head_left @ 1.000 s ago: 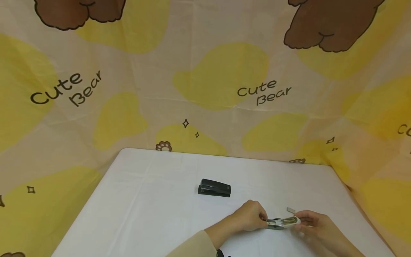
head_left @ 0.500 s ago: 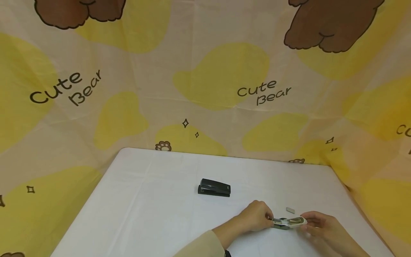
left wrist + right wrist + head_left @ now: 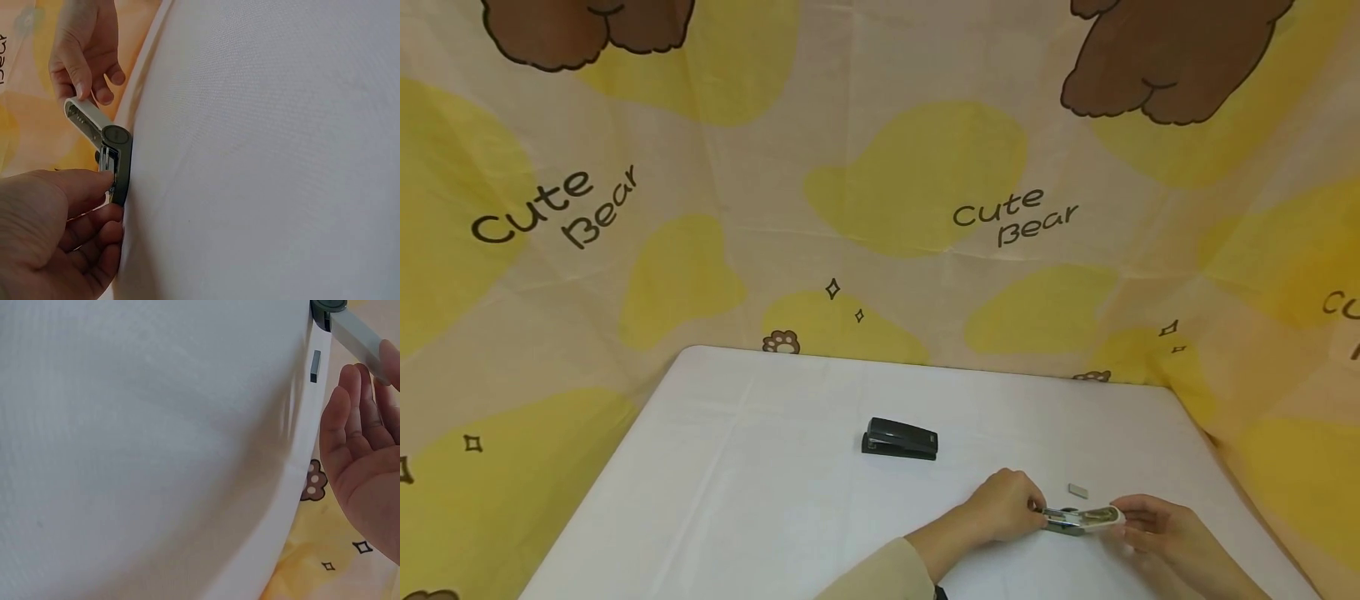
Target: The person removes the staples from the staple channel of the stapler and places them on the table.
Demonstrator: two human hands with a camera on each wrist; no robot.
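Observation:
A small white and dark green stapler (image 3: 1081,520) is spread wide on its hinge, its metal magazine showing. My left hand (image 3: 1009,505) pinches the dark base end; in the left wrist view the thumb of that left hand (image 3: 69,219) lies on the metal magazine. The far tip of the raised white arm is pinched between the thumb and fingers of my right hand (image 3: 1165,529). In the right wrist view the white arm (image 3: 357,340) runs into the right fingers (image 3: 369,412). A short strip of staples (image 3: 1078,491) lies on the table just behind the stapler.
A black stapler (image 3: 900,439) lies farther back on the white table (image 3: 737,467), left of the hands. A patterned yellow cloth (image 3: 917,167) hangs behind the table and along its sides.
Both hands have shifted to the right together, carrying the spread stapler with them. The staple strip, partly touching the right fingers' outline before, now shows whole. The black stapler stays put.

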